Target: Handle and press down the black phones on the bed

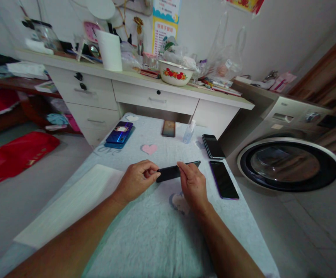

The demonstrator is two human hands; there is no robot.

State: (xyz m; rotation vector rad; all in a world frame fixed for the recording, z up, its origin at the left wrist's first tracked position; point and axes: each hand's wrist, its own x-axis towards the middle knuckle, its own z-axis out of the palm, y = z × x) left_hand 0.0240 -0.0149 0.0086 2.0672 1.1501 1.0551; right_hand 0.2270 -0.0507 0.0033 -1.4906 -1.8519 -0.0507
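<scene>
A dark phone (169, 173) is held sideways and tilted above the cloth-covered table (144, 239). My left hand (137, 179) pinches its left end between thumb and fingers. Closed on the right part of the same phone is my right hand (193, 183). Two phones lie to the right, a black one (224, 180) and a stack (213, 146) behind it. Blue phones (120, 133) rest at the back left. A small stack of cards or thin items (168, 128) and a clear spray bottle (189, 132) stand toward the back.
A white cloth or paper strip (72, 204) lies along the table's left side. Behind is a white desk (156, 96) with a floral bowl (176, 73) and a paper roll (109, 51). A washing machine (286, 116) stands at right, a red bag (19, 154) on the floor at left.
</scene>
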